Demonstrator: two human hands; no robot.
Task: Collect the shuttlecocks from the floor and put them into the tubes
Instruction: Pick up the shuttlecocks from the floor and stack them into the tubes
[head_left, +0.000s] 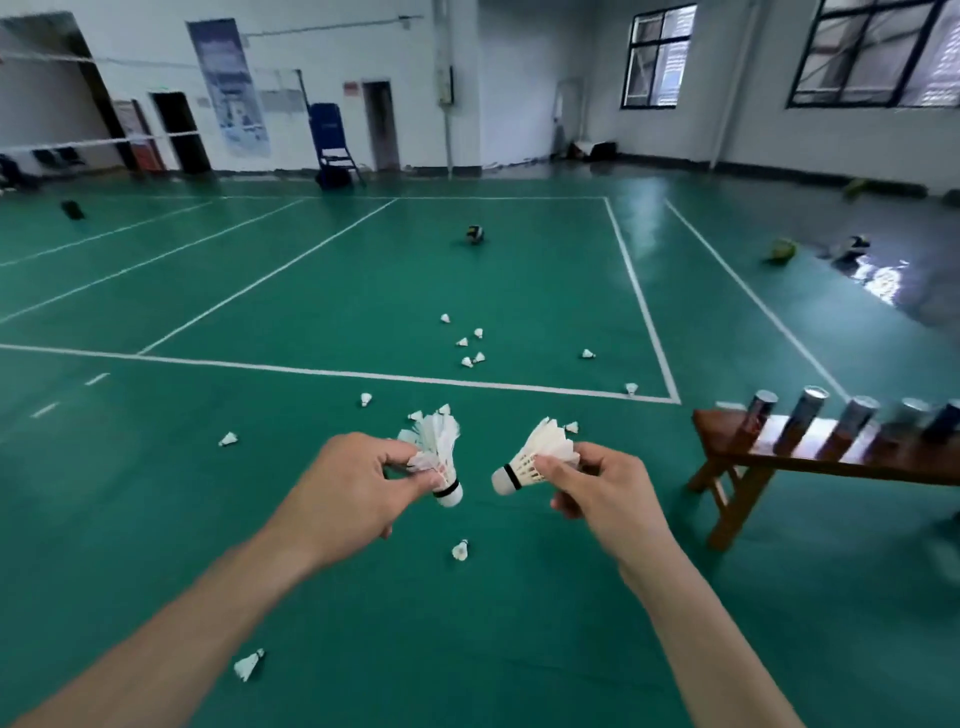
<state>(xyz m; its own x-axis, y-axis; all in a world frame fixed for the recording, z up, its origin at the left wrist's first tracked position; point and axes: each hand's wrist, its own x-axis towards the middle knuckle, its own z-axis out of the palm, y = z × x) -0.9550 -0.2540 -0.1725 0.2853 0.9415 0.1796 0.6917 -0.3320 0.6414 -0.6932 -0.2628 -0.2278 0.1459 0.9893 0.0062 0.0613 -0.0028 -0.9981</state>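
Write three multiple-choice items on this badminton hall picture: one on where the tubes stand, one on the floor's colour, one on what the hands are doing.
1. Where do the tubes stand?
A. on the floor
B. on the wooden bench
C. on a windowsill

2. What colour is the floor?
A. green
B. blue
C. red

3. What are the hands doing?
A. both hang open
B. only the left hand holds something
C. each holds a shuttlecock

Key: 1 B, the tubes stand in a row on the bench at right. 2 A, the court is green with white lines. 3 C, the left hand pinches the left shuttlecock and the right hand pinches the right shuttlecock.
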